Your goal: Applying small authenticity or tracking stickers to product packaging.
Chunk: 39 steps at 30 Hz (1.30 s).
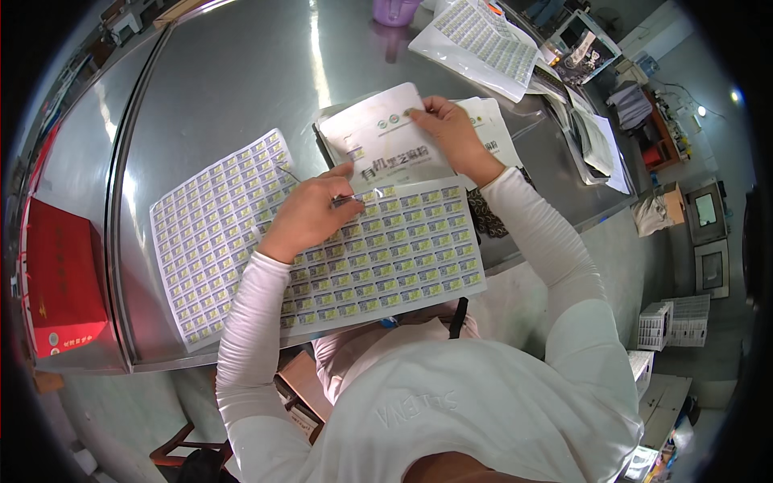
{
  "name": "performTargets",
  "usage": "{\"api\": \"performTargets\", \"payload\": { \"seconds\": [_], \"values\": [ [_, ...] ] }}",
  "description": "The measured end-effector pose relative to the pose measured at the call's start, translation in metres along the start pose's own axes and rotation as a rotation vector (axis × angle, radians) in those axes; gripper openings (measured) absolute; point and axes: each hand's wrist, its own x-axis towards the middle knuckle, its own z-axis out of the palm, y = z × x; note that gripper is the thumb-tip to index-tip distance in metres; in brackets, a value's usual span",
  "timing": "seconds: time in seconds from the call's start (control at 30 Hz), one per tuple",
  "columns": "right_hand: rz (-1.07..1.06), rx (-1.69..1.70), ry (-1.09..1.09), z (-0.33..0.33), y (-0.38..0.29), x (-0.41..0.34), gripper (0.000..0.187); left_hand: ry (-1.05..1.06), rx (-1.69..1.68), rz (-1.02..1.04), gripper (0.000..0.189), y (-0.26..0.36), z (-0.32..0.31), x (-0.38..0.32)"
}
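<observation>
My right hand (pixel 450 136) grips the top right edge of a white printed food pouch (pixel 395 142), thumb on its face. This pouch lies on a stack of similar pouches. On its left side sits a small label sticker (pixel 355 152). My left hand (pixel 311 208) has its index finger reaching to the pouch's left edge beside that sticker. The left thumb stands apart from it, over the upper edge of a sheet of label stickers (pixel 386 253). That sheet overlaps the pouch's lower part and hangs past the table's front edge. A second sticker sheet (pixel 211 235) lies to the left.
The metal table (pixel 241 66) carries more pouches (pixel 489 124) right of the stack. Further off are sticker sheets in a plastic sleeve (pixel 483 45), a purple container (pixel 395 11) and piled papers (pixel 589 142). A red box (pixel 63 278) stands at far left, past a table seam.
</observation>
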Motion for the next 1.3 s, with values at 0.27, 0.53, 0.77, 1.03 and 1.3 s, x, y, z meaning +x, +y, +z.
{"api": "performTargets", "payload": {
  "seconds": [0.27, 0.53, 0.77, 1.03, 1.3],
  "values": [
    [-0.007, -0.579, 0.264, -0.133, 0.032, 0.02, 0.031, -0.014, -0.056, -0.162, 0.022, 0.022, -0.013, 0.001],
    [-0.648, -0.794, -0.306, 0.021, -0.033, -0.049, 0.021, -0.056, -0.081, -0.245, 0.02, 0.014, -0.013, -0.003],
    [-0.664, -0.904, -0.346, 0.033, -0.019, -0.051, 0.018, -0.031, -0.09, -0.24, 0.021, 0.017, -0.016, -0.002],
    [-0.262, -0.608, -0.348, 0.034, -0.034, -0.008, 0.014, 0.067, -0.064, -0.072, 0.016, 0.012, -0.011, -0.006],
    [-0.128, -0.694, -0.543, 0.057, -0.019, 0.033, 0.021, 0.027, 0.015, -0.016, 0.013, 0.005, -0.005, -0.007]
  ]
}}
